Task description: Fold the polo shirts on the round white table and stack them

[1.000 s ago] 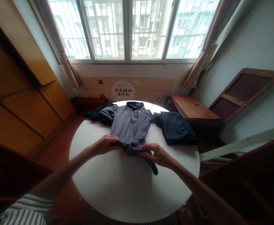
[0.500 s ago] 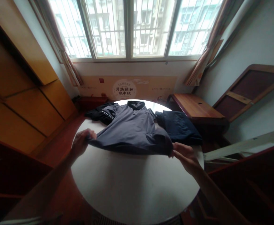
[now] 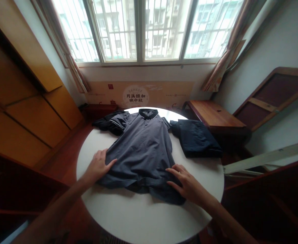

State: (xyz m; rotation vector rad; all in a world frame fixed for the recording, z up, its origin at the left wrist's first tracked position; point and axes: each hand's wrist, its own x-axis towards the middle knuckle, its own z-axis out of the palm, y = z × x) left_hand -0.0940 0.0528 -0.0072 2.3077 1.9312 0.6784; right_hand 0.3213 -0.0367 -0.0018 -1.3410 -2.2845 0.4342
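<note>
Fingers [image 3: 110,162] splayed open on polo shirt [image 3: 141,145]

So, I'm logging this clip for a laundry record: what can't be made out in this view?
Head view:
The dark garment at the table's far side: partly covered by the grey polo shirt, so its kind is unclear.
The shirt's hem: bunched under itself near the left hand and right hand.
Both arms: cut off by the bottom edge.
The banner's small print: too small to read.

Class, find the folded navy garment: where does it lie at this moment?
In the head view, the folded navy garment lies on the right side of the round white table, beside the grey polo shirt and beyond the person's right hand.
</note>
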